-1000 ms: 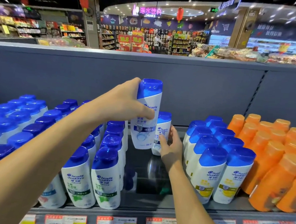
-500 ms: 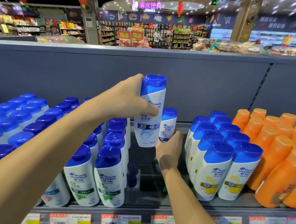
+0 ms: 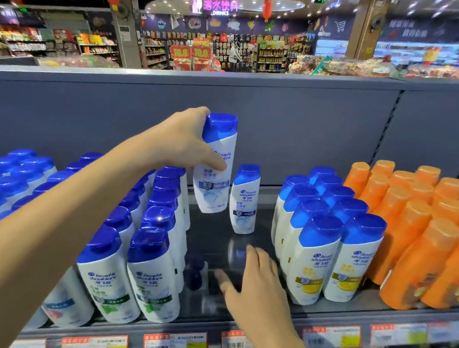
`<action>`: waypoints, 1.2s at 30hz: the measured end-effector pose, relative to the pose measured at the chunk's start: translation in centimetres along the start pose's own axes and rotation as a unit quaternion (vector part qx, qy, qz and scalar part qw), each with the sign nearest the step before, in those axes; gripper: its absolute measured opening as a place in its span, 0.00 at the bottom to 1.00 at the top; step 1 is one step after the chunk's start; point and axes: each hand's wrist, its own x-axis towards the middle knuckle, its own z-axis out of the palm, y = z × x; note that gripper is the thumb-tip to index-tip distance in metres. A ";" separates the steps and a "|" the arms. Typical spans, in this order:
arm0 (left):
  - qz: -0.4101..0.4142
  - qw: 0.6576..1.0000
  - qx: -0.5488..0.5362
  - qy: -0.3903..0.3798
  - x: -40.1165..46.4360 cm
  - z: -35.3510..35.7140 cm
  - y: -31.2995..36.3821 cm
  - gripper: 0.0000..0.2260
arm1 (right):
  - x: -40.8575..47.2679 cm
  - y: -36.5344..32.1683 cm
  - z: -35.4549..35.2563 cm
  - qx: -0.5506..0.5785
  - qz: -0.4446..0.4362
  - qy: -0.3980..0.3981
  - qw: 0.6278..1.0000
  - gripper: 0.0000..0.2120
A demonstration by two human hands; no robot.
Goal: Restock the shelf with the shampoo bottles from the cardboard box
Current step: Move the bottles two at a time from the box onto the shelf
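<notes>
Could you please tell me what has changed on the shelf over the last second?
The right hand let go of the small bottle at the back of the gap and drew back toward the shelf front, open. The left hand still holds the large bottle above the gap. The surrounding rows stayed put.

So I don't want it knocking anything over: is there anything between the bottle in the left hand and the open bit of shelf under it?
Nothing visible. The left hand holds the bottle over bare shelf. One placed bottle stands just to its right, the blue-capped rows to its left. The right hand is nearer the front edge.
</notes>
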 end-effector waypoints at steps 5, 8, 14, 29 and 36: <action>0.012 0.999 0.022 -0.037 1.9 1.1 0.2 0.31 | -2.6 2.1 -1.8 -0.120 -0.039 -0.112 0.986 0.47; 0.006 0.996 0.074 -0.059 3.1 2.1 -0.3 0.30 | -2.9 2.6 -1.7 -0.146 -0.077 -0.146 0.975 0.59; -0.037 0.977 0.187 -0.100 4.5 3.9 -1.4 0.32 | -2.5 4.0 -1.1 -0.174 -0.115 -0.068 0.976 0.53; -0.072 0.944 0.290 -0.143 5.5 6.7 -1.5 0.24 | -2.9 6.0 1.4 -0.180 -0.122 -0.036 0.975 0.43; -0.081 0.945 0.289 -0.131 5.7 7.1 -1.6 0.24 | -2.9 5.9 1.3 -0.181 -0.130 -0.026 0.975 0.43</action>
